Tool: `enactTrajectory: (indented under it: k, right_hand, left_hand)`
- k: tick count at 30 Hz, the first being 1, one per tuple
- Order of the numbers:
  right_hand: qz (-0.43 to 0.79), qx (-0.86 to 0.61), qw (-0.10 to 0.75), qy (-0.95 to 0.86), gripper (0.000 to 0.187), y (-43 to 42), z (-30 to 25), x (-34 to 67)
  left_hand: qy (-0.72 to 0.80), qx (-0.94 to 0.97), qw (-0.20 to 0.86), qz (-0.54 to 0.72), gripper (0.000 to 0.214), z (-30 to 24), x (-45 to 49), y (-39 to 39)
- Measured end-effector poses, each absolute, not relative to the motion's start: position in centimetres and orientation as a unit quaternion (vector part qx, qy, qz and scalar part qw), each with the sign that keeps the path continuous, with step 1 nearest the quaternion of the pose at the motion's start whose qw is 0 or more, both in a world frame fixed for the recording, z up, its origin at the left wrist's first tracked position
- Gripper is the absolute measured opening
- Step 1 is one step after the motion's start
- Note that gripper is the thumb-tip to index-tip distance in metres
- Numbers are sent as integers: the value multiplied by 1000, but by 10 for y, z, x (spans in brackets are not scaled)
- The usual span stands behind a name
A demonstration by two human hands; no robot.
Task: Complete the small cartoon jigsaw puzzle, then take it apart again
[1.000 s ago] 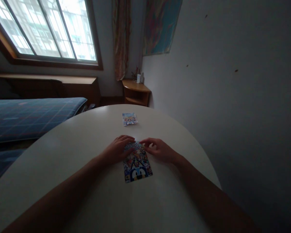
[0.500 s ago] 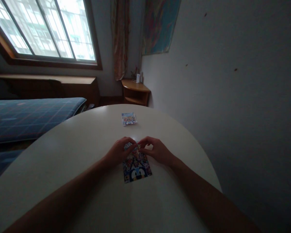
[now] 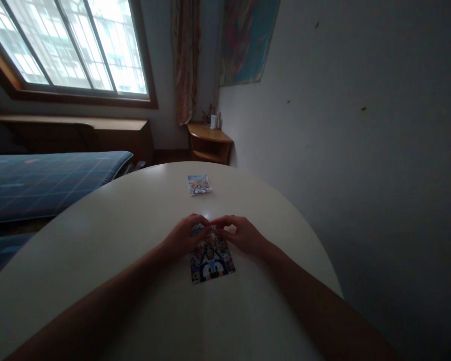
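Head view: left hand [image 3: 183,234] and right hand [image 3: 247,234], apart moments ago, are meeting fingertip to fingertip over the cartoon-dog picture [image 3: 212,260]; any pinch, can't tell!

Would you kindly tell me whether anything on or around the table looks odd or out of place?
I see no spill on the table. The picture sheet lies slightly askew, and the smaller printed piece beyond seems to have an uneven edge. Three small dark marks stand out on the pale wall; their cause is unclear.
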State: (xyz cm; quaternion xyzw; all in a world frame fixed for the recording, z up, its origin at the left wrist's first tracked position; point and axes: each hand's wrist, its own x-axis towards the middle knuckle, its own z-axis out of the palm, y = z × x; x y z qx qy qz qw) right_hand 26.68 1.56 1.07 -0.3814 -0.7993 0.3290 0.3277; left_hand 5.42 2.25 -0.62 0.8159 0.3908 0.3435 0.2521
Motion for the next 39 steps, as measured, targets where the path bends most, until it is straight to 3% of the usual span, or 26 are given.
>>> enactTrajectory:
  k: [17,23,39]
  right_hand:
    - [261,-411,313,-816,21,19,6,267]
    - [265,-432,303,-807,9,17,7,262]
    - [233,-444,275,-820,16,19,3,262]
  left_hand:
    - [404,838,170,325,18,-15,55,30]
    - [396,848,174,307,18,-11,59,27]
    - [436,843,136,285,11,-16,55,30]
